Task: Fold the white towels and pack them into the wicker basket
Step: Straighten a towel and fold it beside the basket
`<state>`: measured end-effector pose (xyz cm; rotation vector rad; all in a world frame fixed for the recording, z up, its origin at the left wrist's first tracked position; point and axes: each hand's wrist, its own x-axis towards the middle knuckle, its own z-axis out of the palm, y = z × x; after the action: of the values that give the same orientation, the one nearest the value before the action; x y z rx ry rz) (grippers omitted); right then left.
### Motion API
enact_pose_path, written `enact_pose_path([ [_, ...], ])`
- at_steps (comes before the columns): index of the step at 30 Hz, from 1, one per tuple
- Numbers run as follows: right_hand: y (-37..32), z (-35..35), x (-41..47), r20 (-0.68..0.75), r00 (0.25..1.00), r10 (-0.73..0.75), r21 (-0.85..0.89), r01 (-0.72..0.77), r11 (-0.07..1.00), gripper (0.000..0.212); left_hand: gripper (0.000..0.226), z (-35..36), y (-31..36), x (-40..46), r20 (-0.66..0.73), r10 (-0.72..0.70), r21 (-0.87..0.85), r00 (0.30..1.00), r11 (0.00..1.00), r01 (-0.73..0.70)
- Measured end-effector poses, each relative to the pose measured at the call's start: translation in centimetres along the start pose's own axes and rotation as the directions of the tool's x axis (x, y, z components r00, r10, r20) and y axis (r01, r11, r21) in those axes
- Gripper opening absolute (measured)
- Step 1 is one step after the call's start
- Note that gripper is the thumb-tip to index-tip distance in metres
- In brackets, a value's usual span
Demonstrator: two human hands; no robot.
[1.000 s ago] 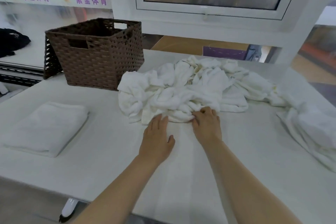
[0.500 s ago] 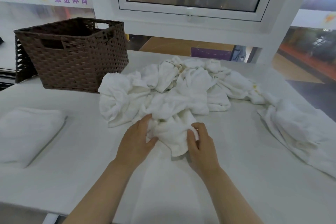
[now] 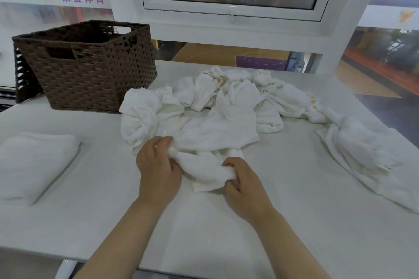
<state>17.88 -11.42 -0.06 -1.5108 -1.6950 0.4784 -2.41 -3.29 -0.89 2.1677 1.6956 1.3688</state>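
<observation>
White worktop (image 3: pixel 294 222) carries a crumpled towel pile (image 3: pixel 226 106) near its middle. Left hand (image 3: pixel 158 165) and right hand (image 3: pixel 242 188) each pinch one bunched towel (image 3: pixel 201 169), its long axis running left to right. Half a second ago it was bunched more tightly between them. Wicker basket (image 3: pixel 90 70) stands at the far left corner, a folded towel (image 3: pixel 34 163) by the left edge.

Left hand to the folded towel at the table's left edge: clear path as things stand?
Probably yes. Only bare table lies between the left hand and the folded towel, but that hand grips a crumpled towel first.
</observation>
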Motion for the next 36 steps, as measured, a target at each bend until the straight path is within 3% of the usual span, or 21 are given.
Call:
enact_pose_path([
  [2,0.0,-0.2,0.1,-0.029,1.000,-0.001,0.006,0.001,1.000,0.027,0.063,-0.5,0.9,-1.1,0.085,0.224,0.016,0.971,0.974,-0.226],
  [4,0.0,-0.3,0.2,-0.030,1.000,0.007,0.016,-0.007,1.000,0.016,0.062,-0.9,1.4,-2.5,0.223,0.430,-0.019,0.875,0.899,-0.437],
  [7,0.0,-0.2,0.2,0.009,1.000,0.024,0.060,-0.024,0.998,0.010,0.062,-1.2,1.9,-4.1,0.381,0.543,-0.083,0.749,0.827,-0.557],
  [10,-0.1,-0.1,-0.1,0.047,0.999,0.026,0.059,-0.029,0.998,0.014,0.065,-1.0,2.2,-4.3,0.407,0.492,-0.110,0.770,0.863,-0.493],
  [17,-0.2,0.1,-0.3,0.089,0.994,0.060,0.057,-0.065,0.996,0.011,0.048,0.0,3.5,-4.8,0.319,0.401,0.003,0.859,0.906,-0.424],
  [22,-0.6,0.0,-0.5,0.116,0.993,0.028,0.080,-0.037,0.996,0.017,0.061,0.3,3.3,-4.6,0.361,0.318,0.029,0.877,0.936,-0.352],
  [26,-0.2,0.1,-0.1,0.146,0.989,-0.016,-0.039,0.022,0.999,0.031,0.028,0.1,3.3,-4.5,0.289,0.337,0.037,0.896,0.931,-0.362],
  [28,0.0,0.3,0.0,0.077,0.994,-0.083,-0.098,0.091,0.991,0.028,0.018,-0.3,3.3,-4.4,0.254,0.351,0.023,0.901,0.930,-0.368],
  [30,0.7,0.5,0.0,-0.077,0.989,-0.128,-0.178,0.113,0.977,0.019,0.012,-1.0,3.2,-4.3,0.246,0.329,-0.011,0.912,0.942,-0.337],
  [33,2.0,0.6,0.5,-0.236,0.969,-0.070,-0.324,-0.010,0.946,0.033,0.017,-2.4,3.0,-4.4,0.221,0.230,-0.117,0.948,0.971,-0.208],
  [36,2.7,0.7,1.0,-0.300,0.954,0.016,-0.402,-0.142,0.904,0.031,0.017,-3.5,2.8,-4.6,0.183,0.111,-0.365,0.977,0.930,-0.037],
])
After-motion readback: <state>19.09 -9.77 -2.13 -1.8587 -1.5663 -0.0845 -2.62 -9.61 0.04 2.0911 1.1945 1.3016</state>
